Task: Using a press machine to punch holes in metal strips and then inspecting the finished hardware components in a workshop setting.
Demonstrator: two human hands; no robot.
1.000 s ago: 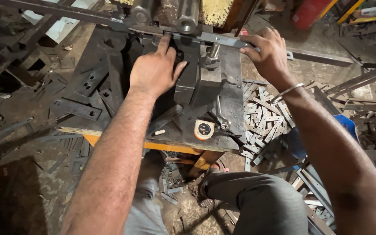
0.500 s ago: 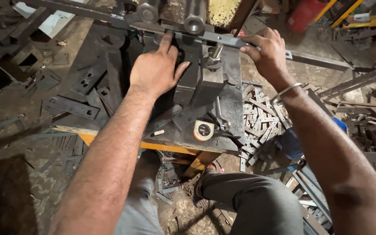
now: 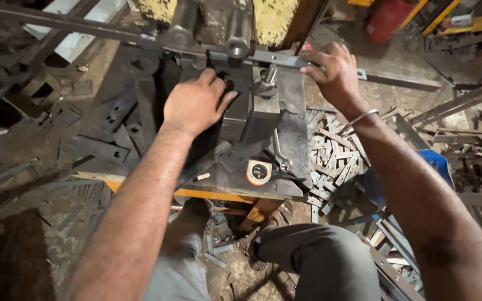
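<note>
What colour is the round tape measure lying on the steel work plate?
Orange with a white face, the tape measure shows best in the head view.

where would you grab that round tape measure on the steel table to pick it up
Probably by the round rim of the tape measure, fingers on opposite edges, coming from above and the near table edge. It lies flat, face up, and a metal tool lies close behind it.

Dim workshop light, edges stretched
</note>
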